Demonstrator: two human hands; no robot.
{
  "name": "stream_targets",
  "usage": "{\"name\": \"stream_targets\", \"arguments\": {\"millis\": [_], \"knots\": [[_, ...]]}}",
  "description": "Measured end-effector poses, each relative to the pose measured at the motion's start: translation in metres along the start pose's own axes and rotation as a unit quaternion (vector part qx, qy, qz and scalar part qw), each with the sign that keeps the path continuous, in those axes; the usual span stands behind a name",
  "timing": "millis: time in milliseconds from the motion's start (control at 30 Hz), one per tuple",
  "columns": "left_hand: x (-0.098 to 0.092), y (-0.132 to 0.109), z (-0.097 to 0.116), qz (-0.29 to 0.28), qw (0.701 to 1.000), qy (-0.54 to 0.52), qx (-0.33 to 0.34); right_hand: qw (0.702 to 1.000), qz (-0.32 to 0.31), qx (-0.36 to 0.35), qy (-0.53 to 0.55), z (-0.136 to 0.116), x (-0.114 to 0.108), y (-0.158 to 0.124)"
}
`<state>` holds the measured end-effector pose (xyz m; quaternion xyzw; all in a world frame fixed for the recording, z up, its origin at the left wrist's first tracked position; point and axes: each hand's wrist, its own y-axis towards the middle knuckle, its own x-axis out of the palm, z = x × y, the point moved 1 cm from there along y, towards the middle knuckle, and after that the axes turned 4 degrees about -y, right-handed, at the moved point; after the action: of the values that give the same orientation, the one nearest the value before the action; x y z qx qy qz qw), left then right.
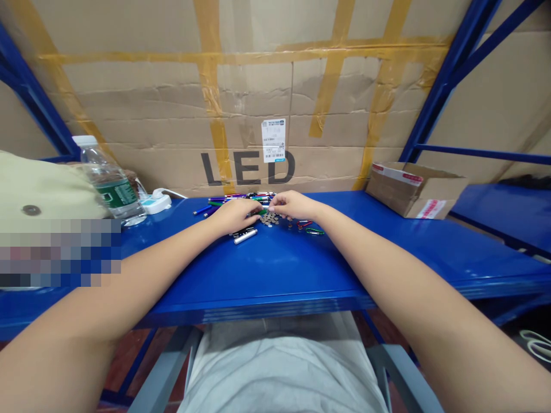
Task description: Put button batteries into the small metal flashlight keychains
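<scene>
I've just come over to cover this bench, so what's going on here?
A person is working with both bare hands at a blue metal shelf. The left hand is over a heap of slim coloured pens, and the right hand is at a small pile of round metal pieces. A silver cylinder lies just in front of the left hand, and small coloured carabiners lie to the right of the pile.

My bare left forearm (142, 281) and right forearm (387, 275) angle forward and inward, converging. My left hand (235, 217) and right hand (293, 205) sit palm-down, fingers curled, just beside each other.
</scene>
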<state>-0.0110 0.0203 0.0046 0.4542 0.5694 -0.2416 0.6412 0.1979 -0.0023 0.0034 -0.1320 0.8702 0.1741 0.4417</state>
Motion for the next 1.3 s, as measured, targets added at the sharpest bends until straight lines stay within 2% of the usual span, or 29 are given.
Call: {"name": "stream_targets", "arguments": {"millis": [900, 1067, 1300], "knots": [[0.002, 0.000, -0.003, -0.001, 1.000, 0.010, 0.018, 0.999, 0.036, 0.006, -0.011, -0.003, 0.005, 0.003], [0.001, 0.000, -0.002, 0.000, 0.999, 0.028, 0.029, 0.999, 0.034, -0.013, -0.013, -0.005, 0.004, 0.002], [-0.004, -0.001, 0.002, -0.001, 0.999, 0.040, 0.030, 0.995, 0.061, -0.058, -0.055, -0.016, 0.003, 0.000]]}}
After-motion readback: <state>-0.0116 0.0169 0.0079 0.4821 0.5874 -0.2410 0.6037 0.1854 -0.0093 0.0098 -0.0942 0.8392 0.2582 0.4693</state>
